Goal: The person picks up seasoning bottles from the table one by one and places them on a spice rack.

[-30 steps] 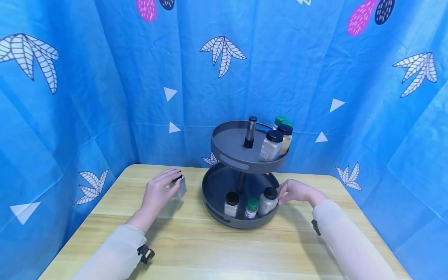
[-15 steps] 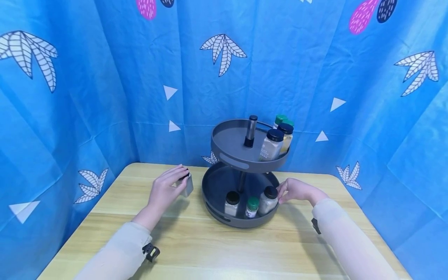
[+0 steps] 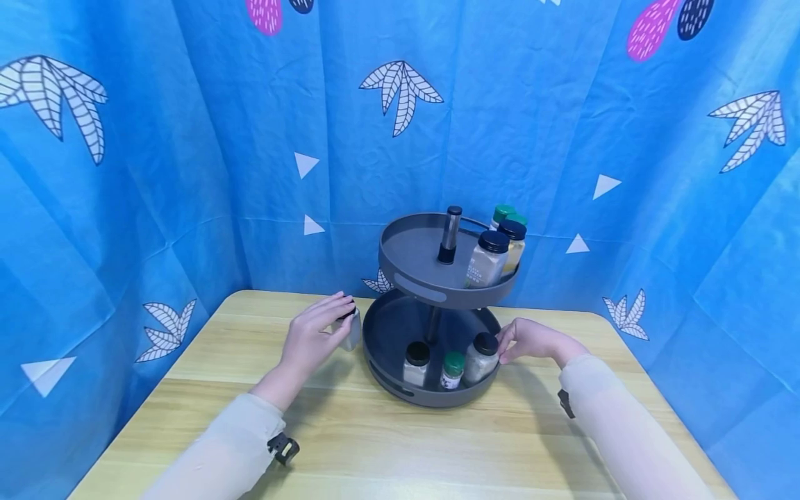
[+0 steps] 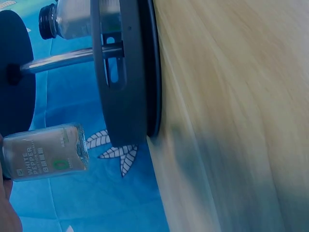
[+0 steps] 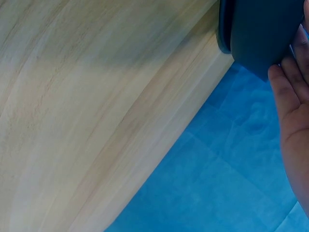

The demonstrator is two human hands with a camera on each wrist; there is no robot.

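Observation:
My left hand [image 3: 312,337] holds a glass spice jar [image 3: 353,335] by its black cap, raised over the table just left of a grey two-tier turntable [image 3: 417,290]. In the left wrist view the jar's label [image 4: 41,157] reads white pepper. My right hand [image 3: 530,339] is at the right side of the lower tier, thumb and fingers pinching its rim. Inside that tier, along the front, stand a black-capped jar [image 3: 415,371], a small green-capped jar [image 3: 452,371] and another black-capped jar [image 3: 481,361] beside my right fingers.
Several jars with black or green caps, among them a large black-capped jar [image 3: 487,260], crowd the right side of the upper tier. A metal post [image 3: 450,232] rises from its middle. Blue patterned curtains [image 3: 281,139] close off the wooden table [image 3: 400,451] behind and at both sides.
My left hand has carried the white pepper jar to the right, closer to the lower tier. My right hand stays at the rim, and the turntable has not turned.

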